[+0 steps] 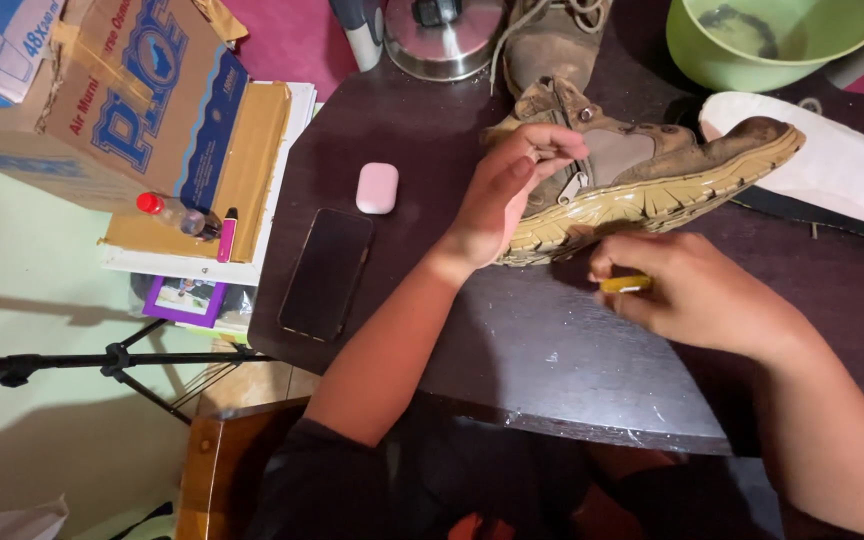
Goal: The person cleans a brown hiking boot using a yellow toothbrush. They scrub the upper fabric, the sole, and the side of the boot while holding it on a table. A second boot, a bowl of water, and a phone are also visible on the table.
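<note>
The dark worktop (552, 350) carries a worn tan boot (652, 170) tipped onto its side toward the far edge, its muddy lugged sole (642, 205) turned to face the person. The left hand (507, 190) is wrapped shut around the boot's heel and collar, propping it up off the worktop. The right hand (697, 290) hovers just below the sole, fingers pinched closed on a small yellow tube (627, 285) whose tip points at the sole's edge; it looks like glue, though that cannot be confirmed. The work seems to be at the point of treating the sole's edge where it meets the upper, with the boot steadied. The next move would call for a firm left grip and a fine, steady tip placement along that edge. A white insole (832, 165) lies near the right edge, a black phone (327, 272) and pink case (377, 187) toward the left.
</note>
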